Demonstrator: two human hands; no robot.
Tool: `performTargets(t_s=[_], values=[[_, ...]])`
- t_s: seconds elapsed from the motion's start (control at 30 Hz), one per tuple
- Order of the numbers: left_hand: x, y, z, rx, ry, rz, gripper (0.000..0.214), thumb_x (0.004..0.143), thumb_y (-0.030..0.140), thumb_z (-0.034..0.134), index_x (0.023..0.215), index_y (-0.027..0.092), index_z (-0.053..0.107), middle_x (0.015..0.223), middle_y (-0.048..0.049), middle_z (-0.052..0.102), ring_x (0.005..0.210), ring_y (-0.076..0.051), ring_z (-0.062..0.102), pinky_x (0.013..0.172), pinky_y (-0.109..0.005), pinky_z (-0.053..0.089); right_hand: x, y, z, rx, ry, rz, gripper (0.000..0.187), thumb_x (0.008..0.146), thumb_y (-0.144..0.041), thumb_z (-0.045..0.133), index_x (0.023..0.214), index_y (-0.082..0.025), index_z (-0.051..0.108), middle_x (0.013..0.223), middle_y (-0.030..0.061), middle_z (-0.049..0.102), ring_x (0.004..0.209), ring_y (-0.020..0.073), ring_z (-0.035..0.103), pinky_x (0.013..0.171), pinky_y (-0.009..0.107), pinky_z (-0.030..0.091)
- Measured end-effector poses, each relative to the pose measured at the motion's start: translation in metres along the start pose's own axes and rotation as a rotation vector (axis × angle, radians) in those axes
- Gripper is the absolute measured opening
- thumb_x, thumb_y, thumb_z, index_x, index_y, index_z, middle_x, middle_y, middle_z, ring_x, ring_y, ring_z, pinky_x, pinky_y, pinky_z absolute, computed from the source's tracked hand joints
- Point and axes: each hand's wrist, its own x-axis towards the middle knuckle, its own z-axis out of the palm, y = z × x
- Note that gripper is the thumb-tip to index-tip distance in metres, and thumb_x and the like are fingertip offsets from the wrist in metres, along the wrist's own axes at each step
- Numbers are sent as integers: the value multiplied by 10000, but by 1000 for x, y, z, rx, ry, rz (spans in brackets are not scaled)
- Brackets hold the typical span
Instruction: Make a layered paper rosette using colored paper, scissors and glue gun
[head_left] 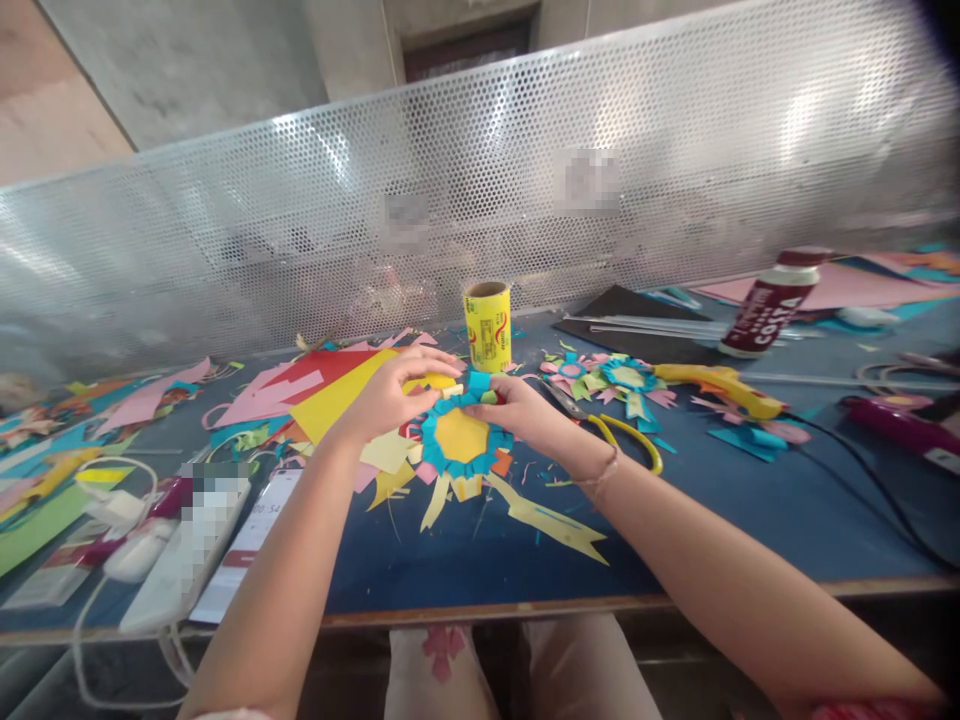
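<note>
A paper rosette (461,436) with a yellow round middle and a blue pleated rim is held upright just above the table. My right hand (529,415) pinches its upper right rim, beside a blue paper piece (480,382). At the upper left rim, my left hand (397,390) has its fingers curved over the edge and its thumb against it; the fingertips are partly hidden. Pale yellow ribbon tails (559,525) of cut paper lie below the rosette. Scissors with yellow handles (626,440) lie right of my right hand.
A yellow tape roll (489,330) stands behind the rosette. To the right are finished rosettes (628,374), a yellow glue gun (724,390) with a black cord and a COSTA bottle (772,305). A phone (251,540) and a white power strip (187,550) lie left, near the table's front edge.
</note>
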Motion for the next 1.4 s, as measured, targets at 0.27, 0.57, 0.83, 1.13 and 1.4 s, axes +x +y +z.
performTargets(t_s=[0.27,0.57,0.83,1.13,1.4], values=[[3,5,3,104,-49,-54,202,789,216,600,939,265,727,1172,-74,589,1152,-231,519,938,-408,466,1,0,-1,-26,-1,-36,309,604,-364,786,815,-178,658,804,12,705,784,156,648,772,305,544],[17,15,-11,236,-270,-31,162,794,233,614,908,273,721,1156,-59,593,1191,-240,490,1042,-436,362,-3,-6,0,-90,-6,-16,259,636,-331,746,809,-160,654,787,16,688,683,116,608,649,249,513],[22,10,-15,124,-327,-75,210,782,246,620,971,287,705,1118,-43,632,1118,-221,539,978,-394,418,-1,-3,-1,-58,-23,-22,260,643,-324,744,826,-163,655,797,22,691,720,131,626,667,258,526],[-4,1,-2,-150,66,-177,371,789,271,634,1160,274,624,1303,-59,569,1207,-224,505,983,-367,423,1,1,-1,-41,43,-39,225,665,-323,732,803,-178,629,789,28,679,733,141,634,687,269,542],[-20,-27,38,-676,354,-502,411,626,370,778,952,180,614,858,-16,642,707,-109,593,641,-215,468,7,13,-7,-83,168,-42,285,686,-403,737,811,-184,605,691,15,641,668,143,619,612,274,541]])
